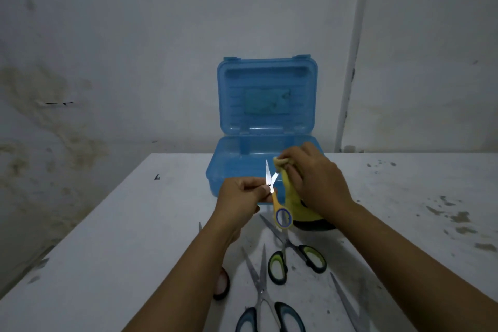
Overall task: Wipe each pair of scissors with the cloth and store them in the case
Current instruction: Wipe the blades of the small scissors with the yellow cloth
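The small yellow-handled scissors (pixel 272 191) were held up over the worktop (pixel 134 237), just in front of the open blue case (pixel 266 105), and were pinched near the pivot by the left hand (pixel 239 197), thumb and fingers closed on them. The yellow cloth (pixel 289 197) was bunched in the right hand (pixel 312 178), whose fingers were curled round it and pressed to one of the two parted blades. A nick to the fingertips was judged the main risk, since the blades stood open and pointed and the cloth looked thin where it was drawn along the edge. A slip was also thought possible: the hold was a narrow pinch on smooth metal, and a tug of the cloth could twist the pair free onto the case rim. The case was seen as translucent moulded plastic, ribbed inside the raised lid, with rounded corners. The blades appeared bright and polished, the handle loop glossy with a blue inner ring. The green-handled scissors (pixel 296 259) and blue-handled scissors (pixel 266 304) lay on the scuffed, paint-flecked worktop, not yet stored.
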